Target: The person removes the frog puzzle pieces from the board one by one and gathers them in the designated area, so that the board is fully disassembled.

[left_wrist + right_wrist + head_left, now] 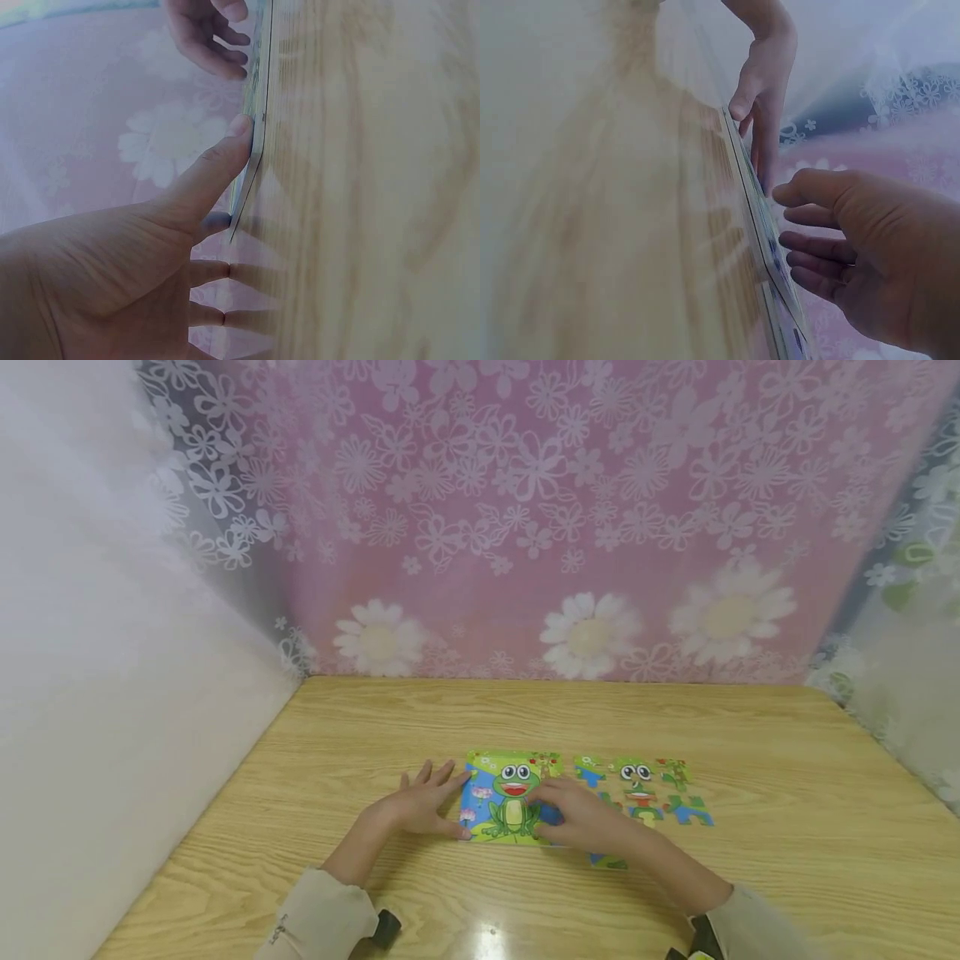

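Note:
A flat frog picture board [513, 839] lies on the wooden table between the two hands. My left hand [423, 802] has its fingers spread, with the thumb and a fingertip touching the board's left edge; the thumb on the edge [257, 142] shows in the left wrist view. Over the board's right part hovers my right hand [588, 814], its fingers loosely bent. In the right wrist view, nothing shows between the right hand's [862, 255] fingers, which are just off the board [754, 217]. The right hand hides part of the picture.
Several loose jigsaw pieces lie right of the board: a frog-eyes piece [636, 772], a tree piece [675, 772], a blue-green piece [690, 810] and others. One piece [607, 861] sits partly under the right forearm. A pink floral curtain [480, 527] backs the table [420, 718].

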Demonstrator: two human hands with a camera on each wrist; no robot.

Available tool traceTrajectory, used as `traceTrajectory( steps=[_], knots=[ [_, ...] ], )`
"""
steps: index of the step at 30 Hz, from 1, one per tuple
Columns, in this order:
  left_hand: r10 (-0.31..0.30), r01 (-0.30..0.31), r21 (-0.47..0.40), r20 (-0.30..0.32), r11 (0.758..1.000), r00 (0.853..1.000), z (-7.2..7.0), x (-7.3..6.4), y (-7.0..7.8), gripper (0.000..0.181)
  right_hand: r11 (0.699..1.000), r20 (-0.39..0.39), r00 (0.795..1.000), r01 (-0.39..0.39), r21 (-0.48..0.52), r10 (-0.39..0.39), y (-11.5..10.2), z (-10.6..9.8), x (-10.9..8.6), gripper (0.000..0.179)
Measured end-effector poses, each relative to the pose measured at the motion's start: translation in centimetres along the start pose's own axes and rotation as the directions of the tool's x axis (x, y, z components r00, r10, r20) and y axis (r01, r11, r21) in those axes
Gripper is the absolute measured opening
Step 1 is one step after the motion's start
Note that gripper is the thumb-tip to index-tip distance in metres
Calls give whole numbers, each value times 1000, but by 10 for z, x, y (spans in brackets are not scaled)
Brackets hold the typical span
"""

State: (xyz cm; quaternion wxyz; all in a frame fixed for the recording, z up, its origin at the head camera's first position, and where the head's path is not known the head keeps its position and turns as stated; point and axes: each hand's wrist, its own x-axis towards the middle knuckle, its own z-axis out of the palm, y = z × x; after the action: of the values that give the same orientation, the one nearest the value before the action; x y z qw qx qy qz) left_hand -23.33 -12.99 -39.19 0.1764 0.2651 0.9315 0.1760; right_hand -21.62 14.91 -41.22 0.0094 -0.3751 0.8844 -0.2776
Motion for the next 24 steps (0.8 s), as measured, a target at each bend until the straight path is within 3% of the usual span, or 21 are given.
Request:
traceTrajectory(
  steps=[6,14,24],
  knots=[
    [2,-2,2,0,1000,1000,1,2,-1,88,999,54,998,-29,-13,30,0,1,4,33],
    [0,0,20,2,1000,1000,5,4,-7,90,1000,57,998,-23,5,23,-3,2,6,34],
    [-4,3,22,5,1000,1000,3,4,-3,90,997,30,1000,-1,76,-2,2,3,5,31]
  ],
)
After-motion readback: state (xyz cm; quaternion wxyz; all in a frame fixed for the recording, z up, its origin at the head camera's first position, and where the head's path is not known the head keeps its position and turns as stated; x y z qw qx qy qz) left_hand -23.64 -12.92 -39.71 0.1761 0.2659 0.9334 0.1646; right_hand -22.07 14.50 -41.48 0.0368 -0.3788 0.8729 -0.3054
